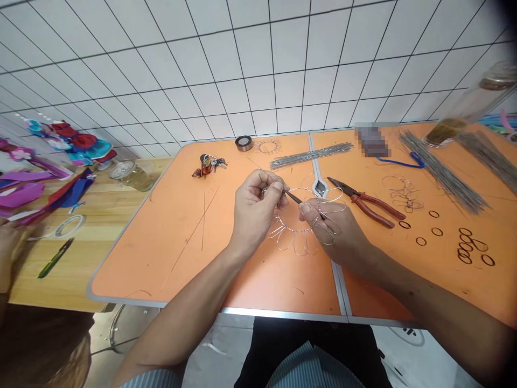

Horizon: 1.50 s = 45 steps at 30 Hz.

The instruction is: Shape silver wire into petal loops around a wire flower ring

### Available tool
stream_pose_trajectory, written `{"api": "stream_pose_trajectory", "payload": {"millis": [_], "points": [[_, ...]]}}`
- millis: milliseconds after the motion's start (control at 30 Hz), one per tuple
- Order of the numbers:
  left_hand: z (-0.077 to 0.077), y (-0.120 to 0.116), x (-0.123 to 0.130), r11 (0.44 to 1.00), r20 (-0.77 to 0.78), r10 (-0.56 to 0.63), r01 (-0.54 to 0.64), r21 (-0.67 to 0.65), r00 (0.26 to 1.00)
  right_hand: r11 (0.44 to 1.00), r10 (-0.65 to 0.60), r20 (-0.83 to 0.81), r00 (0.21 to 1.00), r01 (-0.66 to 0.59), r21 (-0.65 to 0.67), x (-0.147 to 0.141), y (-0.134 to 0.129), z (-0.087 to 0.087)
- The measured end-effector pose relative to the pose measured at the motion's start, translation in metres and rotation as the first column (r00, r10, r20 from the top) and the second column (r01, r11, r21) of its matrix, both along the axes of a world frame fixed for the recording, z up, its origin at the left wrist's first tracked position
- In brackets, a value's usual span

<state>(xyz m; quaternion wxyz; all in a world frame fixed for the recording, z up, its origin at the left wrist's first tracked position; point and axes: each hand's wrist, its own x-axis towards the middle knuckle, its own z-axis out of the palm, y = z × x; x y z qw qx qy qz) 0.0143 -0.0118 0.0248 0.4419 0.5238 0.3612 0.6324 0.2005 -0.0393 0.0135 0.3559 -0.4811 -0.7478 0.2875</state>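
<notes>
My left hand (pixel 256 207) is closed, thumb and fingertips pinched at the upper left of a looped wire ring (pixel 297 230). The thin silvery ring has petal-like wire loops around its outside. My right hand (pixel 337 226) is closed at the ring's right side, with several loops passing over its fingers. Between the two sets of fingertips runs a short, narrow dark piece (pixel 293 197); whether it is a rod or a strip I cannot tell. Red-handled long-nose pliers (pixel 365 202) lie just right of my right hand, jaws pointing left.
On the orange folding table (pixel 141 253) lie keys (pixel 212 164), a dark tape roll (pixel 244 143), wire bundles (pixel 311 155) and several small dark rings (pixel 437 231). A glass bottle (pixel 456 118) stands back right. On the wooden table left are a cutter (pixel 55 258), a jar (pixel 131 175) and another person's arm (pixel 6 253).
</notes>
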Motion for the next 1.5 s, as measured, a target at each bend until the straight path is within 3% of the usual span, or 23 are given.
{"api": "stream_pose_trajectory", "payload": {"millis": [600,800,933,1033,1100,1167,1267,1333,1367,1433,1500], "points": [[0.002,-0.001,0.001,0.999,-0.008,0.001,-0.001,-0.038,1.000,1.000,-0.019,0.027,0.999,0.019,0.017,-0.001,-0.001,0.000],[0.002,0.002,-0.004,1.000,-0.005,0.006,-0.006,0.007,1.000,0.995,0.043,0.036,0.998,-0.046,0.089,0.003,0.007,-0.007],[0.003,0.006,-0.010,0.999,0.035,0.038,-0.040,0.035,0.999,0.988,0.031,0.201,0.979,-0.060,0.143,0.010,0.015,-0.024],[0.005,0.008,-0.012,0.999,0.020,0.016,-0.015,-0.037,1.000,0.985,0.017,0.430,0.903,-0.088,0.147,0.012,0.021,-0.040],[0.006,0.009,-0.012,0.997,0.012,-0.019,0.020,-0.077,1.000,0.979,0.035,0.486,0.873,-0.127,0.157,0.014,0.026,-0.046],[0.006,0.009,-0.011,0.994,0.014,-0.043,0.044,-0.096,0.999,0.981,0.055,0.391,0.919,-0.123,0.152,0.019,0.031,-0.044],[0.007,0.008,-0.009,0.993,0.008,-0.051,0.051,-0.104,0.999,0.999,-0.034,-0.045,0.998,0.033,-0.016,0.030,0.038,-0.026],[0.006,0.008,-0.009,0.993,-0.012,-0.044,0.043,-0.108,0.999,0.967,-0.125,-0.346,0.930,0.035,-0.254,0.036,0.038,-0.009],[0.005,0.008,-0.009,0.993,-0.025,-0.042,0.039,-0.112,0.999,0.952,-0.138,-0.438,0.888,-0.003,-0.306,0.037,0.036,0.000],[0.002,0.008,-0.007,0.992,-0.054,-0.044,0.037,-0.121,0.998,0.945,-0.114,-0.448,0.887,-0.042,-0.323,0.034,0.030,0.014],[-0.001,0.007,-0.005,0.990,-0.084,-0.056,0.044,-0.132,0.995,0.946,-0.107,-0.356,0.928,-0.015,-0.323,0.026,0.023,0.022]]}}
